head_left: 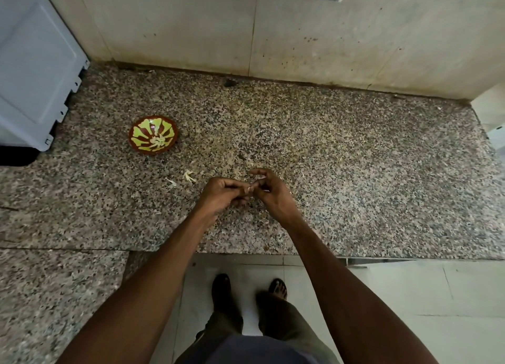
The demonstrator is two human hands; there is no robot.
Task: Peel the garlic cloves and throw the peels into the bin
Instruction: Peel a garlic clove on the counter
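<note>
Both hands meet over the granite counter: left hand and right hand pinch one garlic clove between fingertips. Two peel scraps lie just left of the left hand, patterned bowl farther left and beyond.

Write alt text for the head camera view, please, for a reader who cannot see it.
Two hands, left hand and right hand, pinch a small garlic clove between them above a speckled granite counter. Loose garlic peels lie on the counter near a red and green patterned bowl.
</note>
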